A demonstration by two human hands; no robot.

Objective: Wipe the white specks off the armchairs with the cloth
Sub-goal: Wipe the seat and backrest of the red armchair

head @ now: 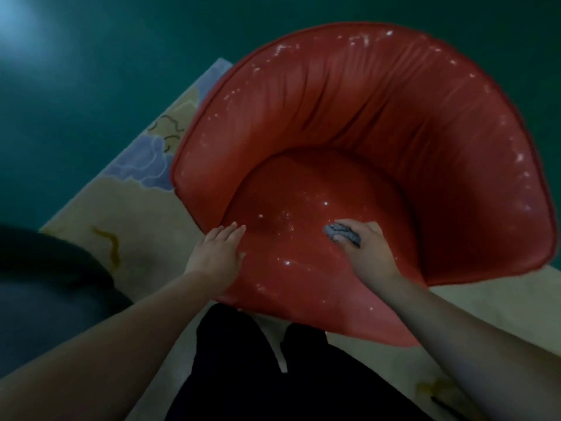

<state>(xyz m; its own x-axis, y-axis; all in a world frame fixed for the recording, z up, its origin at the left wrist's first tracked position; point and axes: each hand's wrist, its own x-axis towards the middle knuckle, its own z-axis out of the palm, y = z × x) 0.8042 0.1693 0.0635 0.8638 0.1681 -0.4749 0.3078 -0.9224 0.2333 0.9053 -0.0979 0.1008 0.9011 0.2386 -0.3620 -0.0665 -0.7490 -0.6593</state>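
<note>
Dark trousers (243, 375) stand on a pale rug (136, 214) before the red armchair (379, 123). Left hand (217, 253) lies flat, fingers straight, on the seat's left edge. White specks (325, 203) dot the seat between the hands. Right hand (368, 247) grips a bunched grey cloth (341, 233) against the seat.

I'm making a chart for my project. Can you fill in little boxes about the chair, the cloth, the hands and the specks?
chair: red armchair, standing on a pale patterned rug
cloth: grey, bunched up, on the seat
right hand: grips the cloth
left hand: flat on the seat's left edge, fingers straight
specks: white specks on the seat, more along the top rim
floor: dark green
</note>
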